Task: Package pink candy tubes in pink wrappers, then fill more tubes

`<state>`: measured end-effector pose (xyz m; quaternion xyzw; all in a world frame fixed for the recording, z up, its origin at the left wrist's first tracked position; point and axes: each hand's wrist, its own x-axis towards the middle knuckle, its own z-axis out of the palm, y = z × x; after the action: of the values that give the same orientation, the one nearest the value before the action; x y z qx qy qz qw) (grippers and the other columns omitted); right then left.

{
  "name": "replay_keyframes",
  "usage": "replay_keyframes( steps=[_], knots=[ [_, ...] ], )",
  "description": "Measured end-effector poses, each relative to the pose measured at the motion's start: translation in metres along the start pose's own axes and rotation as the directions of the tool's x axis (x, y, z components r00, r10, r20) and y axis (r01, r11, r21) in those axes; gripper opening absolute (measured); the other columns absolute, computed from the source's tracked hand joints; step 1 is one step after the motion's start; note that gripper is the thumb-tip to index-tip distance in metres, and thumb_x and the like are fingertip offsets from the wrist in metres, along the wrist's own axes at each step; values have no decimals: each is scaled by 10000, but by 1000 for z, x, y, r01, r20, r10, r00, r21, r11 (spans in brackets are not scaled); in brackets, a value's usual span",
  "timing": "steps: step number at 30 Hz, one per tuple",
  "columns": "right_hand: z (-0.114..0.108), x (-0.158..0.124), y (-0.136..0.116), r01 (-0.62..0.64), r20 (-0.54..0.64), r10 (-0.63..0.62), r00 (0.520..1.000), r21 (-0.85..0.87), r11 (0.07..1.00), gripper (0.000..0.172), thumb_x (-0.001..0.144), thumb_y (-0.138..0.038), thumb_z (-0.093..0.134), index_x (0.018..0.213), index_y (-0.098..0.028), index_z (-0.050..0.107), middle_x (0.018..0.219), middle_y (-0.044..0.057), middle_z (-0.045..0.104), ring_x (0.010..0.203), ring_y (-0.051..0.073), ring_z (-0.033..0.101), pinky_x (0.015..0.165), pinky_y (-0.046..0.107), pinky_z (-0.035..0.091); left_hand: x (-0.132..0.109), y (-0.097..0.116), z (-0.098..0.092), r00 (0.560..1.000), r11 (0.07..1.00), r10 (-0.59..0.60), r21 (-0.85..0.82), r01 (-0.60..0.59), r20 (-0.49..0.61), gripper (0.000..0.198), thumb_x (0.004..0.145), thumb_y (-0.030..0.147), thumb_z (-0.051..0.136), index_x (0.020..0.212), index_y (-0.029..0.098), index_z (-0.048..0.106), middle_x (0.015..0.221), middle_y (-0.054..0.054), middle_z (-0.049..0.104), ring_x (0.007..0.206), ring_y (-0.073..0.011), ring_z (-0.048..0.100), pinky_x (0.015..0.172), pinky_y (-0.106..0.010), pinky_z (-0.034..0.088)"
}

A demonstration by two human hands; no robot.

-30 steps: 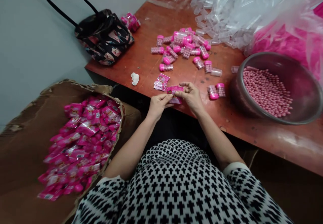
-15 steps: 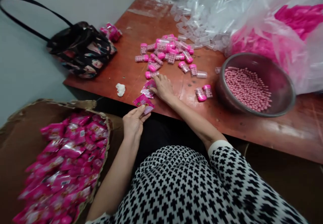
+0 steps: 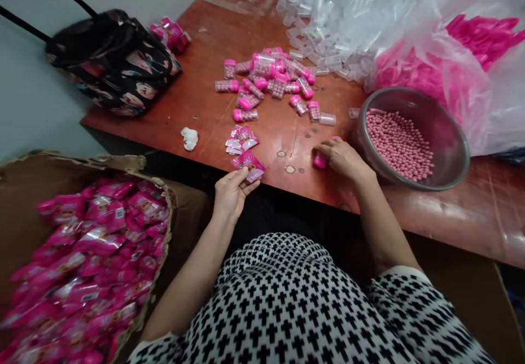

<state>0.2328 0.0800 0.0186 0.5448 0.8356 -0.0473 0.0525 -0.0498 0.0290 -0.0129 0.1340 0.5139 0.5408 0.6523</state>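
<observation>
Between thumb and fingers, my left hand (image 3: 232, 192) pinches a flat pink printed wrapper (image 3: 250, 164) at the table's front edge. Just beyond it lies a small stack of similar wrappers (image 3: 241, 139). My right hand (image 3: 342, 159) curls over small pink-capped bottles (image 3: 320, 160) left of the bowl, its fingers closed round at least one; the hand hides most of them. Farther back is a loose heap of clear bottles with pink caps (image 3: 262, 69), filled with pink beads. One clear tube without a cap (image 3: 327, 118) lies at the heap's near side.
A grey bowl (image 3: 455, 170) of pink beads stands at the right. Behind it are a plastic bag of pink pieces (image 3: 430, 71) and a pile of clear tubes (image 3: 340, 25). A dark handbag (image 3: 118, 69), white scrap (image 3: 189, 139) and cardboard box (image 3: 164, 189) of pink packets are leftward.
My right hand has left the wrapper stack and moved right to the bottles beside the bowl. My left hand, still holding the wrapper, has shifted slightly right in the picture.
</observation>
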Motion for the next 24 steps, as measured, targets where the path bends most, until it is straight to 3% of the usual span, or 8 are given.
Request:
replay_keyframes(
  steps=[4, 7, 9, 11, 13, 15, 18, 24],
  knots=[
    [1, -4, -3, -101, -26, 103, 994, 52, 993, 268, 904, -275, 446, 1095, -165, 600, 1029, 151, 599, 934, 260, 543, 656, 303, 412, -2, -2, 5, 999, 997, -48, -69, 47, -11, 54, 746, 122, 653, 751, 69, 651, 696, -75, 696, 633, -154, 680, 597, -247, 571],
    [5, -10, -19, -149, -141, 192, 971, 267, 952, 247, 860, -381, 535, 944, -162, 612, 904, 108, 628, 811, 223, 575, 619, 284, 407, -4, -5, 13, 995, 980, -96, -176, 89, -36, 57, 752, 135, 671, 771, 88, 645, 705, -63, 695, 625, -149, 679, 589, -236, 565],
    [10, -17, -41, -134, -191, 279, 941, 547, 826, 259, 844, -426, 555, 856, -170, 593, 735, 45, 623, 659, 170, 570, 581, 265, 408, -5, -8, 18, 992, 963, -120, -249, 105, -46, 83, 744, 157, 695, 772, 103, 639, 709, -54, 693, 630, -146, 679, 610, -237, 564],
    [17, -27, -71, -78, -145, 329, 933, 812, 579, 292, 824, -473, 567, 818, -181, 567, 622, -3, 597, 529, 128, 534, 505, 237, 398, -6, -11, 23, 988, 945, -146, -304, 123, -52, 104, 739, 180, 709, 770, 109, 637, 703, -50, 690, 638, -147, 681, 641, -246, 565],
    [23, -37, -101, -55, -64, 340, 938, 943, 329, 306, 802, -488, 587, 837, -186, 555, 608, -16, 611, 462, 102, 508, 435, 214, 379, -6, -14, 27, 986, 927, -156, -353, 128, -51, 107, 738, 183, 713, 770, 113, 639, 695, -43, 687, 650, -148, 682, 675, -257, 566],
    [28, -44, -126, -45, -23, 378, 926, 985, 169, 317, 777, -484, 616, 857, -184, 551, 639, -11, 640, 454, 89, 514, 400, 194, 376, -7, -16, 29, 989, 910, -143, -398, 116, -40, 97, 736, 171, 713, 776, 116, 643, 701, -34, 687, 661, -141, 680, 706, -262, 564],
    [33, -47, -147, -41, 0, 450, 893, 996, 80, 321, 764, -467, 635, 878, -178, 553, 656, -8, 656, 469, 83, 545, 394, 177, 400, -8, -20, 31, 993, 895, -114, -435, 96, -16, 97, 736, 161, 712, 799, 119, 652, 729, -31, 693, 663, -127, 673, 727, -262, 558],
    [37, -41, -150, -2, -14, 514, 858, 1000, 30, 314, 768, -453, 634, 887, -175, 547, 637, -18, 655, 458, 81, 559, 388, 175, 428, -9, -24, 35, 993, 894, -117, -437, 102, -6, 78, 750, 150, 693, 782, 105, 639, 716, -49, 682, 662, -141, 668, 717, -295, 555]
  ],
)
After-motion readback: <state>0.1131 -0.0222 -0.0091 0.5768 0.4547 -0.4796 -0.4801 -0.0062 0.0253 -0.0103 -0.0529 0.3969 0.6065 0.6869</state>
